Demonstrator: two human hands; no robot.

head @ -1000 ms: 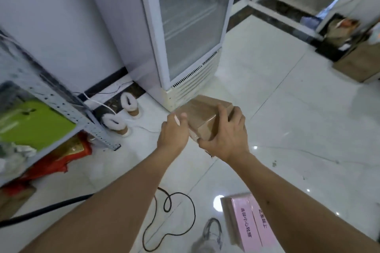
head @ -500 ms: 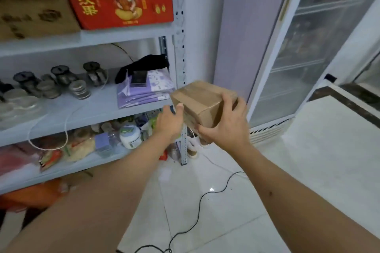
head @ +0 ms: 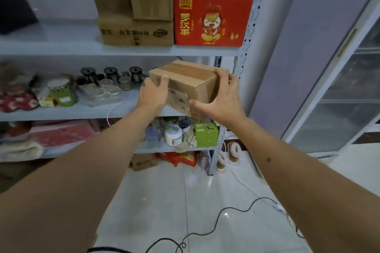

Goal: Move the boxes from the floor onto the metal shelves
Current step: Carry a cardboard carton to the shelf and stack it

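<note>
Head view looks at grey metal shelves (head: 115, 50), read here from nine o'clock across to three. At nine o'clock the middle shelf carries a red patterned cloth (head: 17, 101), a green-wrapped tin (head: 61, 93) and a cluster of glass jars with black lids (head: 112, 81); below it, toward eight o'clock, lies folded red packaging (head: 61, 134). Up at eleven o'clock the top shelf holds plain brown cartons (head: 135, 12), stacked, and just beside them at twelve o'clock stands a red printed carton (head: 211, 20) with another brown carton on top of it. Near the picture's centre the left hand (head: 153, 93) presses against the left end of a taped cardboard box (head: 191, 82), thumb up on the front edge and fingers wrapped behind. That box is off the floor, held in the air in front of the middle shelf's right end, tilted, its labelled face toward the camera. The right hand (head: 221, 101) grips the box's right end, thumb under the near corner and fingers curled over the far side. Under the box, the lower shelf bears a white jar (head: 173, 134) and a green box (head: 206, 133). At six o'clock a black cable (head: 216, 224) loops across the white tile floor (head: 160, 201). At three o'clock stands a glass-door fridge (head: 347, 88).
</note>
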